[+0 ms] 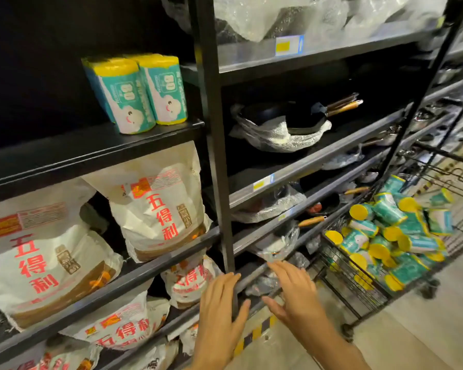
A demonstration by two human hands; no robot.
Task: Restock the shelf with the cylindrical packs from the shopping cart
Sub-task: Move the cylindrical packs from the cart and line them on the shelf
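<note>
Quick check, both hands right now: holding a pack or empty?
Left hand: open, fingers straight, holding nothing.
Right hand: open, fingers spread, empty, no pack in its grip.

Two cylindrical packs (142, 94) with yellow ends stand upright side by side on the black shelf (91, 148), with what may be a third partly hidden behind them. A heap of the same packs lies in the shopping cart (358, 287), too jumbled to count, well over a dozen. At least five white flour sacks (158, 201) with red lettering fill the lower shelves. Two hands show: left hand (219, 313), right hand (297, 292).
</note>
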